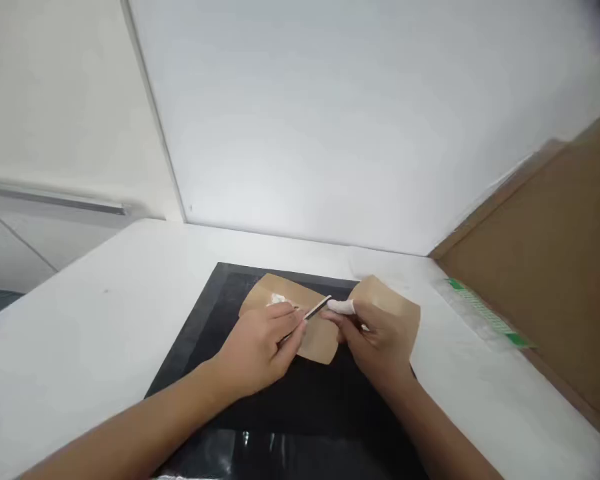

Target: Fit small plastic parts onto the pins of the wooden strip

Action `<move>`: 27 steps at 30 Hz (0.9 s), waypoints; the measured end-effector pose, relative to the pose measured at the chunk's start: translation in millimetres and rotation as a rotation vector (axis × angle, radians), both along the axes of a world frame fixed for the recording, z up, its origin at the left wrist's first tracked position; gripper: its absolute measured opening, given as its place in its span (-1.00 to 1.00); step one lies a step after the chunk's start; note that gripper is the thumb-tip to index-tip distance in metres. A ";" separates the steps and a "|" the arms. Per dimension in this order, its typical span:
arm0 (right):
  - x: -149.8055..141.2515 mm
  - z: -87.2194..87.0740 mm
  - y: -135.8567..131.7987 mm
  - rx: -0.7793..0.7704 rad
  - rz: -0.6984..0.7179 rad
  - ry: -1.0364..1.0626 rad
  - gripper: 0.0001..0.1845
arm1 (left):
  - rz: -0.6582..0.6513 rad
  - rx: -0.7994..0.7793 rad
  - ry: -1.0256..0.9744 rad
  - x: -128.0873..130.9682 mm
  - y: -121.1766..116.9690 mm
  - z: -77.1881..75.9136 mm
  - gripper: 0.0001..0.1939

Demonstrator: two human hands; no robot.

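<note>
My left hand (263, 343) pinches a thin, flat dark strip with a pale edge (318, 307), which slants up to the right. My right hand (375, 337) is closed near the strip's upper end, its index finger covered in white; whether it touches the strip or holds anything else I cannot tell. Beneath the hands lies a piece of brown paper (314, 341), with a white patch (277, 299) of something powdery or crumpled on it. A second brown paper piece (405, 320) sits partly hidden behind my right hand.
Both papers rest on a black glossy mat (300, 400) on a white table (105, 313). A white wall (305, 133) stands behind. To the right is a brown cardboard panel (540, 267), with a clear plastic packet marked in green (487, 313) at its foot.
</note>
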State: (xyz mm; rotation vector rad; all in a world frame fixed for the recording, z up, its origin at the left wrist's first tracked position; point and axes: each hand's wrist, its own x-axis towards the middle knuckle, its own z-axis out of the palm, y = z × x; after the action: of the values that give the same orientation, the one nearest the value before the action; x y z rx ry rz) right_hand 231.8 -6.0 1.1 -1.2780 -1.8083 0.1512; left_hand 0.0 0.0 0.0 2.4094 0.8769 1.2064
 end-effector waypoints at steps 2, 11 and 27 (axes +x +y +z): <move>-0.4 0.3 1.3 -0.037 -0.002 0.033 -0.75 | 0.017 -0.014 -0.002 0.9 1.2 0.9 -0.75; -10.8 9.0 2.4 -0.089 -0.020 -0.003 -0.66 | 0.075 -0.064 -0.040 -2.0 2.2 2.8 -0.72; -6.5 6.2 0.4 -0.078 0.116 -0.231 -0.54 | 0.043 -0.110 -0.101 -1.5 2.1 1.2 -0.69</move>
State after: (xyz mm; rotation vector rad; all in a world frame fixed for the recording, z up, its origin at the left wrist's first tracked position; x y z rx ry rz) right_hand 225.3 -5.6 7.3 -1.2880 -2.0935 0.1444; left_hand -1.5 2.1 1.2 2.2332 0.9435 1.2498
